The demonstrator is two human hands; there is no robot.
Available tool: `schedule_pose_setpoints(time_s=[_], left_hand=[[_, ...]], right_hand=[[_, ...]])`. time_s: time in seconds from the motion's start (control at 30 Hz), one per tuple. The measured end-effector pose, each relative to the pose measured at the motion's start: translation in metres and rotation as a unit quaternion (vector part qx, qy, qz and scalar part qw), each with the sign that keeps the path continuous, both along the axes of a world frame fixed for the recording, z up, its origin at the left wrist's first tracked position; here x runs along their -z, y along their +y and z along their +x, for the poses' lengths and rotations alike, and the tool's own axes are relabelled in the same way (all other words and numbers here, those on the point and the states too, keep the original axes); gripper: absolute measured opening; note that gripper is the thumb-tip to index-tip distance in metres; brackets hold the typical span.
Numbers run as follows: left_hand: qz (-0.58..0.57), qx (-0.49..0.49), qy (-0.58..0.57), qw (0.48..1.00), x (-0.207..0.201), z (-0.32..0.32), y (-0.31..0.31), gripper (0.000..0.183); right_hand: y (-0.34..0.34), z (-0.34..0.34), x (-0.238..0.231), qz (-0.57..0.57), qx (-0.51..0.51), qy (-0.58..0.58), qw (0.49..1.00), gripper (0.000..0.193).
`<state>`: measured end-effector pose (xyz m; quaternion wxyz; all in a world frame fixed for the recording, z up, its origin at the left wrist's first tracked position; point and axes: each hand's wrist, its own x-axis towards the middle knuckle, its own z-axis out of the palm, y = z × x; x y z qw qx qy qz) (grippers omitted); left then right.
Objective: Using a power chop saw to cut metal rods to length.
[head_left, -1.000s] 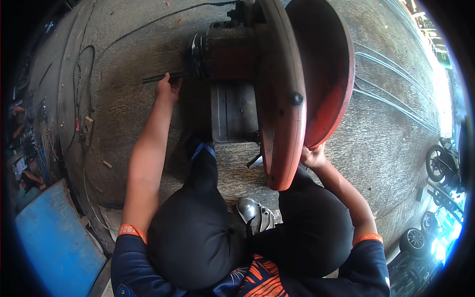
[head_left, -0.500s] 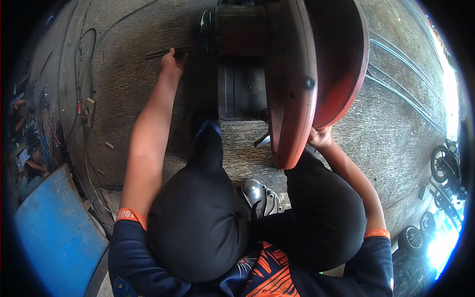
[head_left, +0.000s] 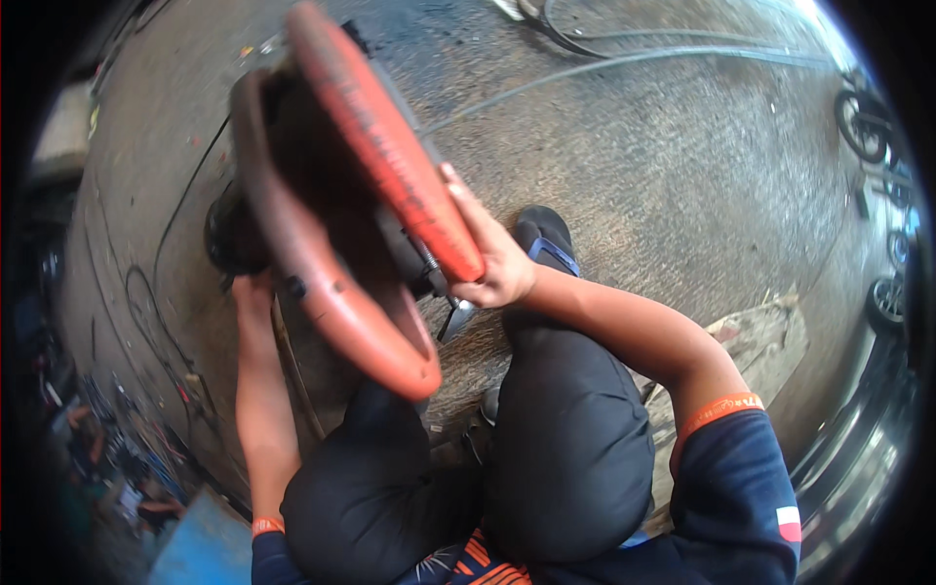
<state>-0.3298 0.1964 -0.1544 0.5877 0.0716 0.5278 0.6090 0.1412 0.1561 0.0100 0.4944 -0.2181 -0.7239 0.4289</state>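
Note:
A cut-off saw with a red, curved blade guard (head_left: 366,336) and a red disc-shaped cover (head_left: 390,146) stands before me, slightly blurred. My right hand (head_left: 502,268) is closed on the lower edge of the red cover, thumb below and fingers along its outer side. My left hand (head_left: 253,294) reaches to the saw's far left, just under its black motor end (head_left: 232,234). The fingers of that hand are mostly hidden, so what they hold cannot be made out. A spring (head_left: 429,258) shows between cover and guard.
My sandalled foot (head_left: 546,239) is right of the saw. Long metal rods (head_left: 663,57) and a black cable (head_left: 146,283) lie on the floor. A worn board (head_left: 760,341) lies to the right, a blue panel (head_left: 200,546) at lower left. Wheels (head_left: 885,300) stand at the right edge.
The view has swung right, and the saw now appears farther left and slanted. My right hand has come up onto the cover's edge. The thin rod by my left hand no longer shows.

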Motion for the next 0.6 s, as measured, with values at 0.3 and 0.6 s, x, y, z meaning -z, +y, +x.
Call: schedule_pose_setpoints(time_s=[0.3,0.6], left_hand=[[0.014,0.103,-0.005,0.995,-0.019,-0.014,0.008,0.028],[0.05,0.133,-0.006,0.99,-0.042,-0.004,-0.006,0.027]], right_hand=[[-0.003,-0.004,-0.006,0.025,0.031,-0.058,0.998,0.092],[-0.001,-0.007,-0.01,0.031,0.039,-0.071,0.996,0.091]])
